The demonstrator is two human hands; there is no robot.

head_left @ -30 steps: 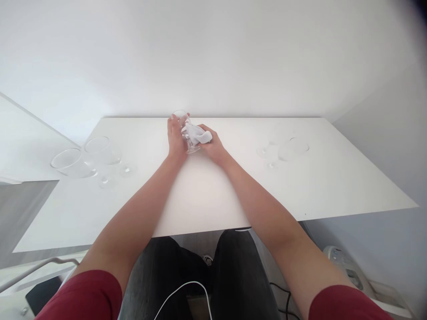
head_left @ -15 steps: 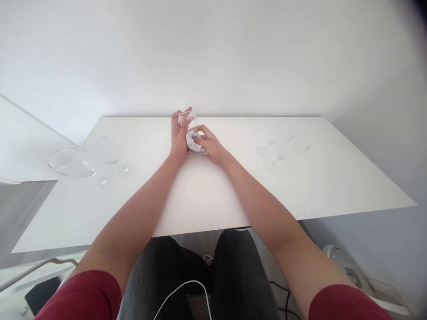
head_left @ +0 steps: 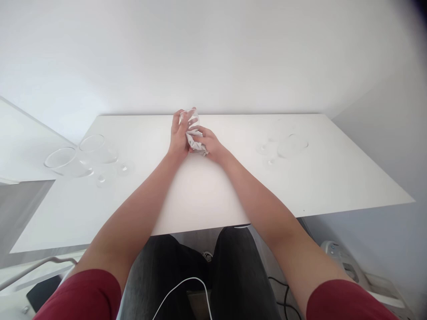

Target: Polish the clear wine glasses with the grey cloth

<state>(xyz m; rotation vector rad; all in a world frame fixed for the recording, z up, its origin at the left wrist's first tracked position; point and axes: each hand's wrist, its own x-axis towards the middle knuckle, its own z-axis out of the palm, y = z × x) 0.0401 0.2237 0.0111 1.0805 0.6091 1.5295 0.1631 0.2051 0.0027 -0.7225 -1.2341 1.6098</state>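
My left hand point(head_left: 178, 135) wraps around a clear stemmed glass point(head_left: 190, 117) held over the far middle of the white table point(head_left: 207, 186). My right hand point(head_left: 209, 144) is closed on a crumpled white cloth point(head_left: 194, 140) pressed against the lower part of that glass. The glass's stem and foot are hidden behind the cloth and fingers.
Two clear wine glasses point(head_left: 78, 155) stand at the table's left. Two more faint clear glasses point(head_left: 287, 144) stand at the right. A white wall rises behind the table. A white cable point(head_left: 180, 289) runs over my lap; a white appliance point(head_left: 347, 266) sits on the floor at right.
My right hand with the cloth slid from the right of the glass in towards it and lower. The glass tipped more upright in my left hand. The view shifted slightly.
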